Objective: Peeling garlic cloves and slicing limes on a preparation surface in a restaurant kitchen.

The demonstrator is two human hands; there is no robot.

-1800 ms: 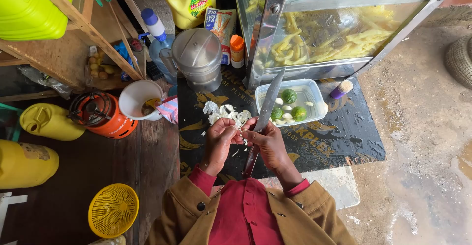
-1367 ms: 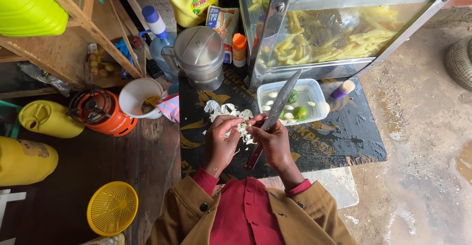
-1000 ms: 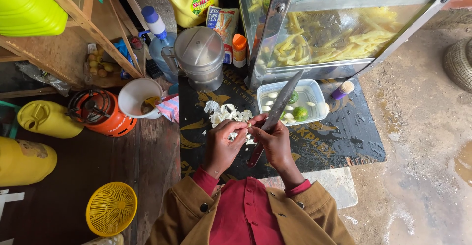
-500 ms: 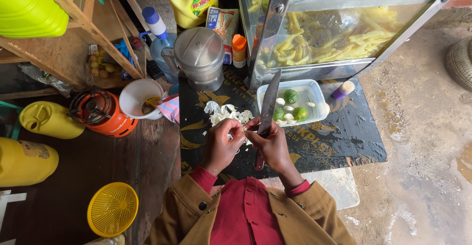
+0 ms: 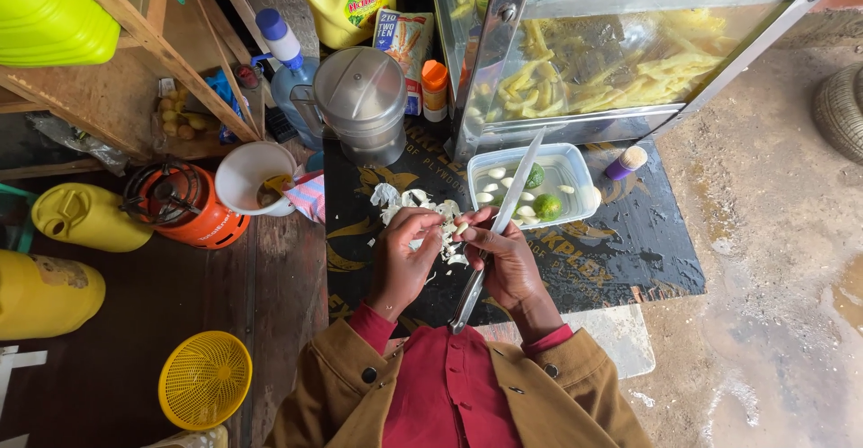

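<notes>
**Inspector:** Report your hands first, then work outward

**Me:** My left hand (image 5: 402, 255) is pinched shut on a small pale garlic clove (image 5: 460, 229), held above the dark mat (image 5: 629, 241). My right hand (image 5: 503, 259) is wrapped around a long knife (image 5: 508, 210), thumb up against the clove, so both hands meet at that one spot. The blade points away from me, its tip over the tub

**Inspector:** Progress?

**Me:** Partly done, by my judgement. A heap of white skins (image 5: 418, 204) lies on the mat just beyond my fingers, and several peeled cloves sit in the clear plastic tub (image 5: 580, 165) with a few green limes (image 5: 547, 205). The clove in hand appears mostly stripped. I see no pile of unpeeled garlic, so I cannot tell how much remains

**Inspector:** Edges and room?

**Me:** The near edge of the mat lies close to my body. To the right of the tub the mat is bare past a small purple-capped bottle (image 5: 622, 162). To the left it is crowded: a white jug (image 5: 247, 174), an orange gas burner (image 5: 180, 204) and a steel pot (image 5: 361, 102). At the far side the glass case of chips (image 5: 611, 62) closes off the mat, so the blade has little room ahead
</notes>
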